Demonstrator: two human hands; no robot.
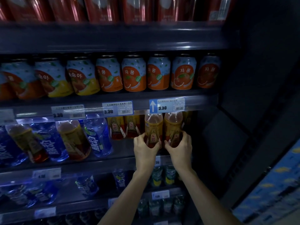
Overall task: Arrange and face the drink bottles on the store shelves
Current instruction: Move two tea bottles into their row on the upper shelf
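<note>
Price tags (117,108) on shelf rail; blue-patterned cartons (274,184) right.

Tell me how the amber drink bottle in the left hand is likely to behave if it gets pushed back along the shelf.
The amber drink bottle looks full, so probably heavy for its size. It is tall and narrow, so a push high up may tip it; the left hand grips low, which helps. Its glossy wrap looks fairly slippery.

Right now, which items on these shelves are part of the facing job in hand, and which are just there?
In hand:
- left amber bottle, gripped by the left hand
- right amber bottle, gripped by the right hand

Just there:
- juice cans on the shelf above
- blue bottles to the left
- price tags
</note>
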